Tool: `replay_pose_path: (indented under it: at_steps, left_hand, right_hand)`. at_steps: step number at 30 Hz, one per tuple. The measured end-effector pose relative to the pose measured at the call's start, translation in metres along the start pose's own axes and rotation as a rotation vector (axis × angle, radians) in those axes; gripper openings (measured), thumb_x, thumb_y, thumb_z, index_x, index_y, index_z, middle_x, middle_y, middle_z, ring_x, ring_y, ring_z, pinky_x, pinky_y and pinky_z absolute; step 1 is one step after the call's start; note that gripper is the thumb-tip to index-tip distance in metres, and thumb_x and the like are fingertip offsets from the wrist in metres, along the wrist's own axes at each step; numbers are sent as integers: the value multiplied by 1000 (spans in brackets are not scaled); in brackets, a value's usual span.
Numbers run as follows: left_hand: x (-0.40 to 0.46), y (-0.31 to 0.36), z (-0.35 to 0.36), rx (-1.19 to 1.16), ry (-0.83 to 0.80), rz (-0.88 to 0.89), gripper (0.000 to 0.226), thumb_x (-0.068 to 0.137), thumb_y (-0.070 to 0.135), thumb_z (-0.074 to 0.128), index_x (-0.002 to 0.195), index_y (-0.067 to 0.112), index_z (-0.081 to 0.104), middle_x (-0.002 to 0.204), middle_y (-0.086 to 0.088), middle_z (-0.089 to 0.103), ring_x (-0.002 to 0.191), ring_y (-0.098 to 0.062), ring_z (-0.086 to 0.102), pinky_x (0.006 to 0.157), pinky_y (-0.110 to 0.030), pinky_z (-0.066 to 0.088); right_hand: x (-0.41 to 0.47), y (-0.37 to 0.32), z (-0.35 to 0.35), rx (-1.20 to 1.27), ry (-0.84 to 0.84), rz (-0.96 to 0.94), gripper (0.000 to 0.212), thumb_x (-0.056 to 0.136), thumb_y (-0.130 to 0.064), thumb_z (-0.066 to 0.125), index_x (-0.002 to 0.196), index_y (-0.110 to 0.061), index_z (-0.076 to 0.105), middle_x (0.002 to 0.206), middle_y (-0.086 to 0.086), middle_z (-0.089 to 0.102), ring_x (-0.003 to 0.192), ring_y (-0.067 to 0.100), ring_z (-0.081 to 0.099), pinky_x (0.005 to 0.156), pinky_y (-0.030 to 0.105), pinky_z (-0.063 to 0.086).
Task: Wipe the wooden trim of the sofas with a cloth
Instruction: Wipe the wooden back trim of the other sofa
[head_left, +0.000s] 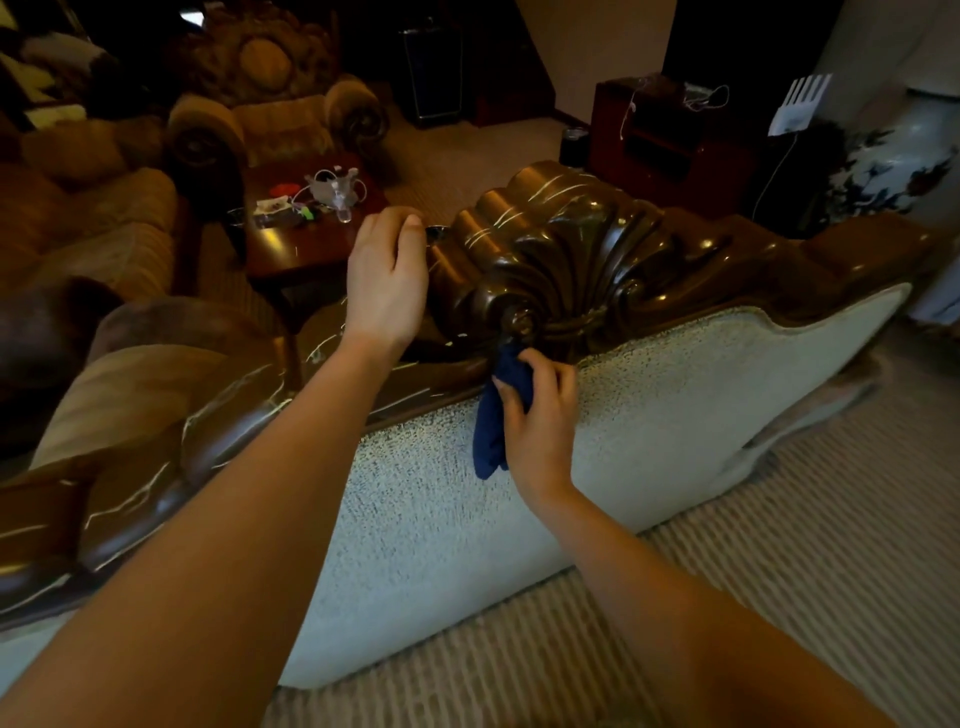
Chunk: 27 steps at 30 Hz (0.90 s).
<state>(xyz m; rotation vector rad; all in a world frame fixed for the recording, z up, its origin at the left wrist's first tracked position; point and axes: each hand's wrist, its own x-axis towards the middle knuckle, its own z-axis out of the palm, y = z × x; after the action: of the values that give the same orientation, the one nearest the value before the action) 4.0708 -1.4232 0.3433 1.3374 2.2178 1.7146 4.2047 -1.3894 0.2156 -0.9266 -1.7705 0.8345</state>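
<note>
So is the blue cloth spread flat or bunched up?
Bunched: the right hand grips the blue cloth wadded, its loose end hanging down.

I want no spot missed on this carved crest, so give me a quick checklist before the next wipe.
1. Blue cloth gripped by right hand: ok.
2. Cloth touching the shell carving at its lower knob: ok.
3. Left hand steadying the carving's left edge: cannot tell, contact unclear.
4. Cloth clear of the pale upholstery: not ok, its tail hangs over it.
5. Carving's ridges dust-free: cannot tell.
</note>
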Motion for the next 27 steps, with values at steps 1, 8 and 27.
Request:
replay_pose_path:
  at_steps: [1, 8, 27]
  left_hand:
    - [0, 0, 0, 1, 3, 2, 28, 101, 24, 33, 112, 13, 56, 107, 2, 50, 92, 2, 44, 81, -11, 33]
    - [-4, 1, -5, -106, 104, -7, 30, 92, 30, 34, 105, 15, 56, 107, -4, 57, 96, -7, 51, 88, -23, 41]
    - [-43, -47, -78, -131, 388, -293, 21, 97, 25, 36, 102, 19, 55, 105, -2, 55, 99, -17, 52, 92, -36, 43]
  right_hand:
    - [-1, 2, 0, 6, 3, 17, 32, 89, -15, 61, 120, -11, 54, 117, 5, 44, 106, 19, 49, 91, 26, 42]
    - [-15, -14, 13, 40, -6, 96, 36, 89, -18, 60, 123, -10, 52, 120, 5, 45, 106, 17, 50, 84, 18, 36]
    - [-10, -21, 19, -361, -30, -523, 42, 72, -6, 75, 111, -12, 61, 106, 14, 55, 93, 29, 54, 73, 35, 48]
